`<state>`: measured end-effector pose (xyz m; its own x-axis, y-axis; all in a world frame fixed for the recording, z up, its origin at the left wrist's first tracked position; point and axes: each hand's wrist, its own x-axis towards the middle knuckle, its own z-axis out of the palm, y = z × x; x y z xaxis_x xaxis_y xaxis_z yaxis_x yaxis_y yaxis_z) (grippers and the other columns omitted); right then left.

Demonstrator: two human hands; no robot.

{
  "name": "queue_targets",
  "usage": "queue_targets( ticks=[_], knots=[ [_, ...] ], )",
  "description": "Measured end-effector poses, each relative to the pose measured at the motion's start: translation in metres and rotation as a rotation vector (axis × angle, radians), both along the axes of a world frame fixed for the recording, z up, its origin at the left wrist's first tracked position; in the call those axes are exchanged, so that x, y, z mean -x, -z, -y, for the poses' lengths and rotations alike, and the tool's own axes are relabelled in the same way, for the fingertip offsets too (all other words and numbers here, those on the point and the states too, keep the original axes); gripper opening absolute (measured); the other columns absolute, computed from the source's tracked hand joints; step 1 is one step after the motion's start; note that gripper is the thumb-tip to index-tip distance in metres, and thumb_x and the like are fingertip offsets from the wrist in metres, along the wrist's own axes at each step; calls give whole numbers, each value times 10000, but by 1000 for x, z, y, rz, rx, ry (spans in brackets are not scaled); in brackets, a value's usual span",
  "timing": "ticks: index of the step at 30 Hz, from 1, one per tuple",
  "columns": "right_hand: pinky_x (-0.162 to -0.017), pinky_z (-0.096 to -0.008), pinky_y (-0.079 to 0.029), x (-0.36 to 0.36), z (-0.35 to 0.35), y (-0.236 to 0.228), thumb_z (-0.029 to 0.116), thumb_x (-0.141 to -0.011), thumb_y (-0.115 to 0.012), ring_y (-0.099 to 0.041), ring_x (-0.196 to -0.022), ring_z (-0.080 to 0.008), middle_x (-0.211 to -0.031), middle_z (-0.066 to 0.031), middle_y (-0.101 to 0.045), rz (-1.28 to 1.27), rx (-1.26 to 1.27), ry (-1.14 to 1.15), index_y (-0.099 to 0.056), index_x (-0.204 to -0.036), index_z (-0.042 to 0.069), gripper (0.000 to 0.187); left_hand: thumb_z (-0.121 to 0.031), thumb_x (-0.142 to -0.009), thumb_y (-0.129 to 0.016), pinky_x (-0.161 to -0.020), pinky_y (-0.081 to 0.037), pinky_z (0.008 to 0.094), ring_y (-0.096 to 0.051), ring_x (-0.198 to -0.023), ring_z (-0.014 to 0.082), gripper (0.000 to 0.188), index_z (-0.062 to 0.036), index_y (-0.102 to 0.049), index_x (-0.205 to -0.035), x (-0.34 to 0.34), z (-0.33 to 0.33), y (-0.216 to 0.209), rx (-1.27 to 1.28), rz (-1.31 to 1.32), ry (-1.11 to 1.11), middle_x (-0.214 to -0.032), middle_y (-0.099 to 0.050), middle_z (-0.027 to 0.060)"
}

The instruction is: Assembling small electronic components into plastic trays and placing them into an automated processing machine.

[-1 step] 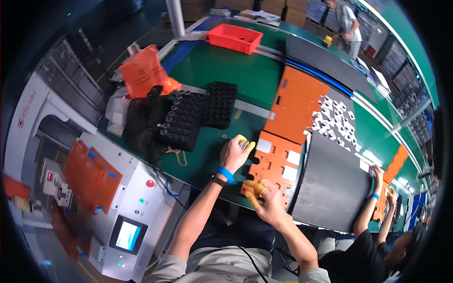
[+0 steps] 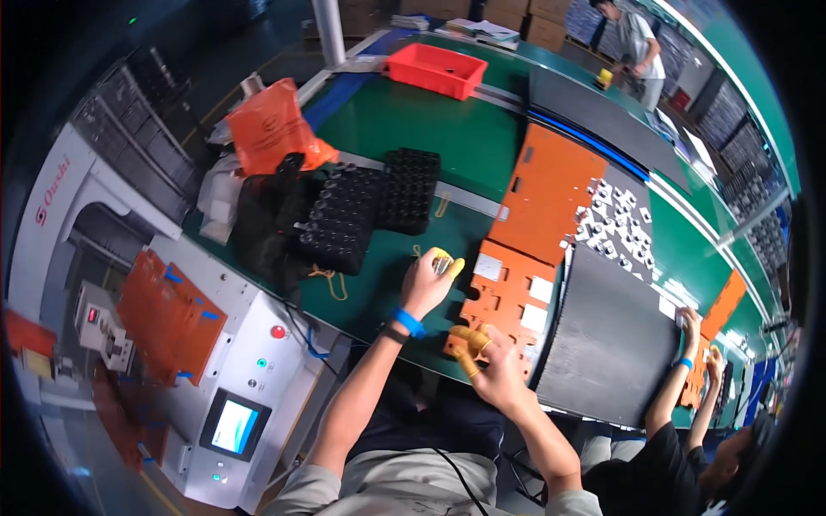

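Note:
My left hand (image 2: 425, 282), with yellow finger cots and a blue wristband, is raised over the green table left of the orange board. Its thumb and fingers pinch a small shiny piece (image 2: 442, 265) whose kind I cannot make out. My right hand (image 2: 501, 374), also in yellow finger cots, hovers at the near edge of the orange slotted board (image 2: 497, 297). Its fingers are apart and I see nothing between them. White square labels or pads (image 2: 488, 267) lie on that board. A second, plainer orange board (image 2: 546, 193) adjoins it on the far side.
Black cell trays (image 2: 344, 215) and an orange bag (image 2: 271, 129) sit to the left, a red bin (image 2: 437, 70) beyond. White pieces (image 2: 615, 224) lie scattered right of the boards, beside a black mat (image 2: 607, 327). A co-worker's hands (image 2: 688, 322) work at the right. A machine with a screen (image 2: 234, 426) stands left.
The view has shifted slightly, so the table and its things appear a little farther right. Both hands keep nearly the same pose.

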<state>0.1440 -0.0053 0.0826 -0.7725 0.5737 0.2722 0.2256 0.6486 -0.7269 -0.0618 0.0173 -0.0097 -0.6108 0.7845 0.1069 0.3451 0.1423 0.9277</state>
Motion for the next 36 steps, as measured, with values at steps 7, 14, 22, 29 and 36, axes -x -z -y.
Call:
queue_targets(
  ticks=[7, 14, 22, 29, 36],
  knots=[
    [-606, -295, -416, 101, -20, -5, 28, -877, -719, -508, -671, -135, -789, -66, -553, -84, 179, -3, -678, -987, -22, 127, -323, -1050, -516, -666, -476, 292, -530, -699, 112, 305, -112, -597, -1255, 19, 132, -9, -205, 1325, 151, -867, -582, 1],
    [-689, -379, -517, 244, -34, 11, 105, -841, -756, -629, -750, -261, -810, -122, -609, -241, -73, -88, -673, -1019, 15, 216, -515, -1047, -426, -709, -531, 349, -618, -735, 198, 616, -4, -532, -1375, 11, 204, -3, -438, 1418, 274, -1114, -685, 139],
    [-851, -449, -521, 337, -118, 37, 191, -804, -747, -616, -992, -340, -1048, -156, -628, -65, -453, 141, -652, -1108, 28, 358, -490, -1022, -509, -625, -468, 261, -539, -650, 120, 579, -91, -509, -1441, 13, 246, -6, -511, 1223, 196, -1337, -622, 200],
    [-903, -448, -518, 353, -137, 38, 213, -792, -763, -609, -1030, -347, -1071, -179, -627, -26, -466, 68, -713, -1044, 22, 319, -458, -1009, -521, -624, -392, 258, -395, -600, 67, 576, -85, -490, -1446, 13, 249, 4, -572, 1226, 167, -1465, -533, 136],
    [-757, -373, -537, 284, -76, -16, 47, -780, -733, -641, -825, -322, -921, -175, -640, -400, -137, -5, -650, -970, -25, 219, -424, -929, -681, -635, -389, 244, -406, -635, 43, 652, -109, -484, -1465, 14, 227, -20, -696, 1209, 159, -1339, -624, 57]
  ],
)
